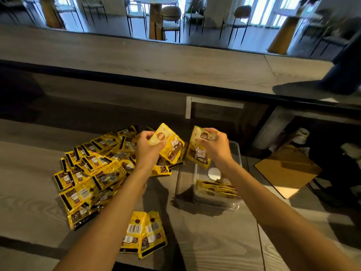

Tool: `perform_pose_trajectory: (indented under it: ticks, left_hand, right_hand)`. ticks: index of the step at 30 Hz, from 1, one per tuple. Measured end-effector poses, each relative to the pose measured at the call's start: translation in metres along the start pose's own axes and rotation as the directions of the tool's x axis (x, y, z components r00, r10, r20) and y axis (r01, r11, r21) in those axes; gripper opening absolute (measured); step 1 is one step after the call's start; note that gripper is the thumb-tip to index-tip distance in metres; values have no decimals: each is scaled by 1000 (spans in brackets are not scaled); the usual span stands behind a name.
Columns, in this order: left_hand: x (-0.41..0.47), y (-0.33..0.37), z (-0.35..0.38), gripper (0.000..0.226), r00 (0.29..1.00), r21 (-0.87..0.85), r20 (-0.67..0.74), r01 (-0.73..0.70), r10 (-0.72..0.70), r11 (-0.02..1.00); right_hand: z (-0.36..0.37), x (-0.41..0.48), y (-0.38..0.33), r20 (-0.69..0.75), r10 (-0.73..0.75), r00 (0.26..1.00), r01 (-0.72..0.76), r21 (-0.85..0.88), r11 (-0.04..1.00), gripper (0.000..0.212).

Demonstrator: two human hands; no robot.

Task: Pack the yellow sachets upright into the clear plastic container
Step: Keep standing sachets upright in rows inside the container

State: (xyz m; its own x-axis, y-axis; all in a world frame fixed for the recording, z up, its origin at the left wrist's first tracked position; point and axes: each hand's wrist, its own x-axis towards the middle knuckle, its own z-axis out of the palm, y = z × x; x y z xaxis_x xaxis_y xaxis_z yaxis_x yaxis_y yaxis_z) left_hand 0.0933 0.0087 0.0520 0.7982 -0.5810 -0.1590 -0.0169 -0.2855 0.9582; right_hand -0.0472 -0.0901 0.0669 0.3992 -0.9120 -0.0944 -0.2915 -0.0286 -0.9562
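We read no words. Near yellow foil sachet [130, 242] bears a white barcode label [134, 229], digits too small. Left yellow cat-print sachet [170, 148] and right yellow cat-print sachet [197, 153]: brown round logos [160, 138], lettering blurred.

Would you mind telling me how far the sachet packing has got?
Early days. A short row of sachets already sits in the clear container. The left hand holds one sachet, the right hand another. The large pile and two loose sachets on the table remain.

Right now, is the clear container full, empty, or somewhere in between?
In between, mostly empty. A few yellow sachets sit packed at the near end of the clear container; the visible floor beyond them holds none.
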Motion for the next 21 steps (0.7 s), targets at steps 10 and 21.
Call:
perform_pose_trajectory:
  ticks: [10, 21]
  left_hand:
    - [-18, 20, 85, 17, 880, 415, 438, -382, 187, 825]
    - [-34, -14, 100, 17, 654, 564, 749, -548, -103, 618]
  right_hand:
    - [-72, 13, 48, -175, 113, 978, -83, 167, 982, 27]
    - [-82, 5, 87, 107, -48, 993, 79, -306, 949, 13]
